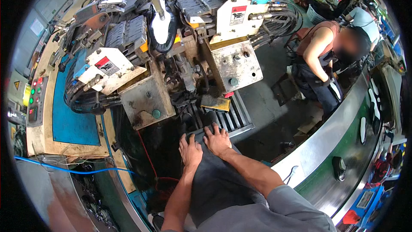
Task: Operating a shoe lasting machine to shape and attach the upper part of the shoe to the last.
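Item: dark grey cloth-covered knee (214, 176), raised in front of the ribbed metal step-plate (227, 118) of the machine. Both of the person's hands rest on it.

Left hand (190, 150): flat, fingers spread, palm down on the near-left part of the knee, just short of the step-plate; it grips nothing.

Right hand (218, 139): likewise flat and spread, touching the left hand at the thumb side, fingertips at the near edge of the step-plate; it grips nothing.

Handling note (judgement): with palms pressing on the knee this close to the machine, weight is best kept low and fingers back from the gaps between the plate's ribs and clear of the yellow wedge-shaped part (216, 102) just beyond it.

Surroundings, relative to the step-plate: directly beyond, two worn grey control boxes with buttons (148, 101) (236, 64); above them, cream housings with red-and-black warning labels (109, 69) and bundles of black hoses (279, 15). A white shoe-sole shape (161, 28) sits in a black frame further beyond. To the left, a blue panel (71, 116) and a strip of lit buttons (35, 97). To the right, a curved steel and green conveyor (343, 124) carrying dark shoe parts, with a co-worker (319, 56) bent over beside it.
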`<act>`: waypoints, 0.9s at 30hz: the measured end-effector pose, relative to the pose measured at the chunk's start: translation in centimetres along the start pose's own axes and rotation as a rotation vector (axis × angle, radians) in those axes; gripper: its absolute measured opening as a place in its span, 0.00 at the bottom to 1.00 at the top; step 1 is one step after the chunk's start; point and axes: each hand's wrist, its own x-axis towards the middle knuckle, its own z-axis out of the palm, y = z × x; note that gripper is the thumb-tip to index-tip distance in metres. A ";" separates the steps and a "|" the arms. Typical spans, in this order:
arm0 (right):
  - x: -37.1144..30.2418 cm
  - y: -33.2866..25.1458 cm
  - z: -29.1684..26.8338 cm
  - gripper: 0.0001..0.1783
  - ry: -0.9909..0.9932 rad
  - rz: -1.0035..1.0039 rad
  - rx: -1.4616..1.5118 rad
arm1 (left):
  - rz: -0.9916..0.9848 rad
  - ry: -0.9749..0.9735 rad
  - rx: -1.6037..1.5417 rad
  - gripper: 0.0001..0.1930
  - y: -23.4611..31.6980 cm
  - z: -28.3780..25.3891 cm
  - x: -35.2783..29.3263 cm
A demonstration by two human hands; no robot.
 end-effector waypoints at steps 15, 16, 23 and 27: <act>0.6 -0.3 1.0 0.30 0.080 -0.006 -0.039 | -0.009 0.007 -0.046 0.25 0.0 -0.1 0.1; 0.5 -0.3 1.0 0.30 0.079 -0.007 -0.040 | -0.003 0.010 -0.045 0.25 0.0 -0.1 0.1; 0.8 0.0 1.5 0.30 0.095 -0.021 -0.039 | 0.002 0.009 -0.039 0.25 0.0 -0.1 0.3; 0.8 0.2 1.6 0.30 0.092 -0.024 -0.027 | 0.009 0.017 -0.035 0.25 0.0 0.0 0.2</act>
